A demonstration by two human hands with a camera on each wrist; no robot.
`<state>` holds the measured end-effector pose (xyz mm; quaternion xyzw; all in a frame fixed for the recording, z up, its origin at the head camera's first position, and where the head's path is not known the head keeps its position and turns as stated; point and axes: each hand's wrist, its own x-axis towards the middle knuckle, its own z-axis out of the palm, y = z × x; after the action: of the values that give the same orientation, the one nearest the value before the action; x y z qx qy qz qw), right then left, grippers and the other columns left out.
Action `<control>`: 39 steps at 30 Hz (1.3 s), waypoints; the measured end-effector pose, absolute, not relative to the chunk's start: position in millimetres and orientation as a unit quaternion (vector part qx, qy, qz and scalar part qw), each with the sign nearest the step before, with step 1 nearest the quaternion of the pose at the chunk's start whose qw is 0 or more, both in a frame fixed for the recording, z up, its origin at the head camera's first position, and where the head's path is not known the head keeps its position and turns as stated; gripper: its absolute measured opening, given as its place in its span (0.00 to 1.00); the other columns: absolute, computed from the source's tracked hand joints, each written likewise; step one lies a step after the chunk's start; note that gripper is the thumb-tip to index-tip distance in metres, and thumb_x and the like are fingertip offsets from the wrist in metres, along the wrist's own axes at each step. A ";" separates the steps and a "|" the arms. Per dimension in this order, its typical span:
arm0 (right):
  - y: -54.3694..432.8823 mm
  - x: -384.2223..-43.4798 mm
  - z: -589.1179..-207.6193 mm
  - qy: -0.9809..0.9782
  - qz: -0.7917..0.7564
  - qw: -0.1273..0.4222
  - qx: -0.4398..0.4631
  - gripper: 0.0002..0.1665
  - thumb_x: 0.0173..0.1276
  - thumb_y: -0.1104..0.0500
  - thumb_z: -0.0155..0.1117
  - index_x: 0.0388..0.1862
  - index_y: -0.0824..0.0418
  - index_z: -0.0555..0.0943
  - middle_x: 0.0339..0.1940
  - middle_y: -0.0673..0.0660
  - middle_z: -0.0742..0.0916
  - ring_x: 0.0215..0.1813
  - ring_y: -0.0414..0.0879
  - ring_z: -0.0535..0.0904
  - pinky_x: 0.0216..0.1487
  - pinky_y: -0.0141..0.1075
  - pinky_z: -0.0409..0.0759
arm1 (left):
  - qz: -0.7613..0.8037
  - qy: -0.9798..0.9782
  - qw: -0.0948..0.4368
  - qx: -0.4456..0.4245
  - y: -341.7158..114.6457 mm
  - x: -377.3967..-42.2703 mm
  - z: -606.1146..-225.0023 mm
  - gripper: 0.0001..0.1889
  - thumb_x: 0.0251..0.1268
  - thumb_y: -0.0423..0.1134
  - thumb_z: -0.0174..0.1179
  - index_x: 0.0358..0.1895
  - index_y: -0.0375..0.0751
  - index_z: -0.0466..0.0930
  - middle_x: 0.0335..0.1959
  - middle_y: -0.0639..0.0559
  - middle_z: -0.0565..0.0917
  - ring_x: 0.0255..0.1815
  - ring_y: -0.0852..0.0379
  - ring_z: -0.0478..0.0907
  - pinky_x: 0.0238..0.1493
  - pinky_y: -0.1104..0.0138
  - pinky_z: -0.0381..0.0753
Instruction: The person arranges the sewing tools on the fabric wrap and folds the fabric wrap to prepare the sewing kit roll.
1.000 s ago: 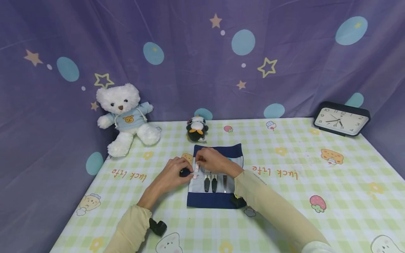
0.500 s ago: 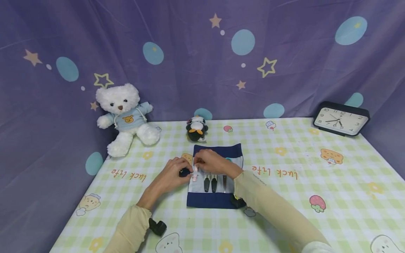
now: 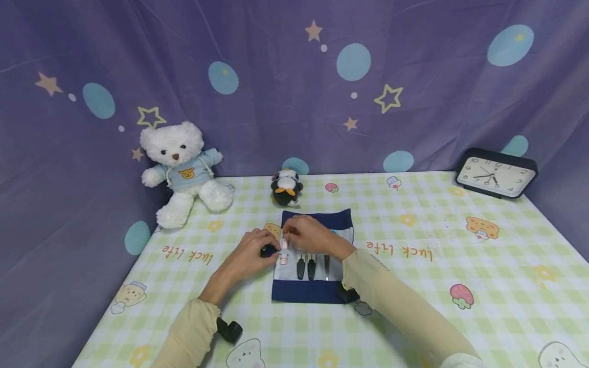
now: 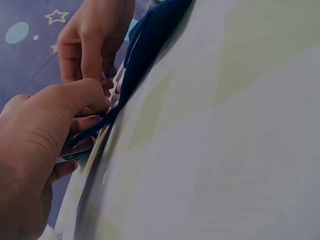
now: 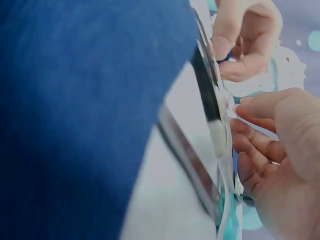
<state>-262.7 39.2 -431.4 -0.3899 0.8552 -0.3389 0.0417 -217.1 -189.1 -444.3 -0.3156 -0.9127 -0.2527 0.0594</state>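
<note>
A navy fabric tool roll (image 3: 301, 291) with a pale grey inside lies spread on the table. Two black-handled tools (image 3: 312, 267) and a slim metal tool (image 3: 327, 267) lie in its middle, tucked under a band. At its left side sits a narrow white-and-pink item (image 3: 284, 258), too small to identify, passing beneath the band. My right hand (image 3: 306, 234) pinches the far end of that item; its fingertips partly hide it. My left hand (image 3: 250, 250) pinches the roll's left edge, where a navy flap (image 4: 92, 132) shows between thumb and fingers in the left wrist view.
A white teddy bear (image 3: 186, 171) sits at the back left, and a small penguin plush (image 3: 286, 188) stands behind the roll. A black desk clock (image 3: 497, 174) is at the back right. A checked tablecloth (image 3: 414, 286) covers the table; a purple curtain (image 3: 276, 122) hangs behind.
The white-and-pink item has shifted slightly toward me under the band, with my right fingers staying at its far end. My left hand keeps its place on the roll's edge.
</note>
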 end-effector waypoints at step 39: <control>162.7 -277.8 -439.3 0.895 -0.402 -0.049 -0.184 0.10 0.79 0.63 0.60 0.49 0.68 0.83 0.34 0.57 0.87 0.34 0.49 0.78 0.40 0.44 0.76 | -0.389 -0.843 -0.287 -0.233 -203.6 -154.6 -411.2 0.19 0.76 0.44 0.61 0.22 0.42 0.77 0.15 0.60 0.67 0.17 0.63 0.57 0.23 0.69 0.61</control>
<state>-277.8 162.7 -439.3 -0.1845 0.8954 -0.4022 -0.0493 -154.6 -203.6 -411.2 -0.2334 -0.8434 -0.3893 -0.2874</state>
